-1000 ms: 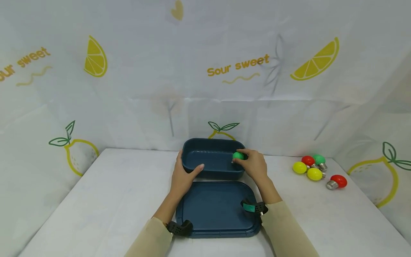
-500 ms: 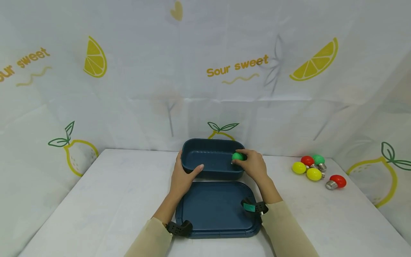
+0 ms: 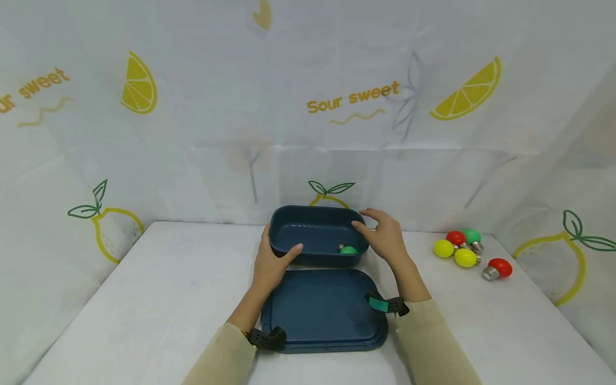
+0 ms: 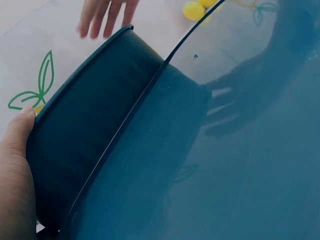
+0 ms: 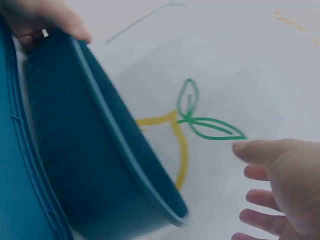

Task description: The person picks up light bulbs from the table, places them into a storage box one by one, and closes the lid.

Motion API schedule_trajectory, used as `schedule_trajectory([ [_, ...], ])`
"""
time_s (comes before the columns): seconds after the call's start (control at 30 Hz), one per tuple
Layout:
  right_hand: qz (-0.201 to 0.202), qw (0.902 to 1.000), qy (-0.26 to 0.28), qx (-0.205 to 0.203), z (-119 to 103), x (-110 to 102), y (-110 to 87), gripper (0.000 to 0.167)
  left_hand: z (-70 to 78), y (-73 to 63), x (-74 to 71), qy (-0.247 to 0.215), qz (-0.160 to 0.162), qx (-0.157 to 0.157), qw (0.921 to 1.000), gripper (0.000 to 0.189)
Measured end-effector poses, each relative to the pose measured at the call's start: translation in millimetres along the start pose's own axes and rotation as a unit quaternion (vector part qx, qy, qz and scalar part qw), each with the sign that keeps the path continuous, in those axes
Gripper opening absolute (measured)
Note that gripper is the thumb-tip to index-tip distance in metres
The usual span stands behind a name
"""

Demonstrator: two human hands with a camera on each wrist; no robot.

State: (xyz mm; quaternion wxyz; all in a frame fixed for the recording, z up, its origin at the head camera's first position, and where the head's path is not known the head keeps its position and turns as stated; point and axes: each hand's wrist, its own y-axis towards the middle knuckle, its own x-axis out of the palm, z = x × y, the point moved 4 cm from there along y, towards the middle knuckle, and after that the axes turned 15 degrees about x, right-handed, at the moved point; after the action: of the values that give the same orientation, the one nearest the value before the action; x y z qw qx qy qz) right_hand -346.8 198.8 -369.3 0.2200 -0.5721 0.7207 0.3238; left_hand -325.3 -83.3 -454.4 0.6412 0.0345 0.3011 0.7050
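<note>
In the head view my left hand (image 3: 270, 266) grips the left end of a dark blue oblong box (image 3: 327, 260), its thumb over the near rim. Inside the box, toward the right end, lies a small green light bulb (image 3: 348, 249) with a silver screw base. My right hand (image 3: 386, 238) is at the box's right end with fingers spread and nothing held. The right wrist view shows the right hand (image 5: 285, 185) apart from the box (image 5: 100, 140), thumb and fingers extended. A matching flat blue lid (image 3: 327, 310) lies on the table in front of the box.
To the right on the white table (image 3: 192, 278) lie several more bulbs: yellow ones (image 3: 443, 248), a green one (image 3: 471, 236), a red one (image 3: 455, 238) and a separate red one (image 3: 500, 267). A white printed cloth (image 3: 216, 176) hangs behind the table.
The right hand has let go of the green bulb, which now lies on the box's floor. That hand has opened and drawn up slightly to the right. The left hand keeps its hold.
</note>
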Motion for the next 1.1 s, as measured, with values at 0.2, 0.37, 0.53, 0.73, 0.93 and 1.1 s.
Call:
schedule_trajectory([
  [0.2,0.057,0.9978,0.032,-0.004,5.8,-35.6,-4.1,0.047,-0.9,1.6,1.2,-0.005,0.001,-0.002,1.0000,0.109],
  [0.37,0.104,0.9931,0.018,-0.052,16.2,-51.4,-8.6,0.045,-3.3,-2.6,-6.6,0.002,0.013,-0.009,0.9999,0.108],
  [0.53,0.125,0.9917,0.026,-0.010,50.0,-63.2,-11.3,0.050,-3.3,-3.2,-9.2,0.001,0.007,-0.004,1.0000,0.107],
  [0.73,0.111,0.9906,0.030,0.075,85.0,-79.7,-11.0,0.065,-3.1,1.2,-3.9,0.002,-0.006,0.002,1.0000,0.107],
  [0.93,0.132,0.9891,-0.034,0.056,110.3,-80.2,-11.9,0.062,-0.2,3.0,-2.9,0.001,-0.005,0.013,0.9999,0.106],
  [1.1,0.155,0.9847,-0.054,0.058,134.6,-72.7,-12.3,0.063,-0.6,0.1,-0.6,0.003,-0.011,0.002,0.9999,0.107],
])
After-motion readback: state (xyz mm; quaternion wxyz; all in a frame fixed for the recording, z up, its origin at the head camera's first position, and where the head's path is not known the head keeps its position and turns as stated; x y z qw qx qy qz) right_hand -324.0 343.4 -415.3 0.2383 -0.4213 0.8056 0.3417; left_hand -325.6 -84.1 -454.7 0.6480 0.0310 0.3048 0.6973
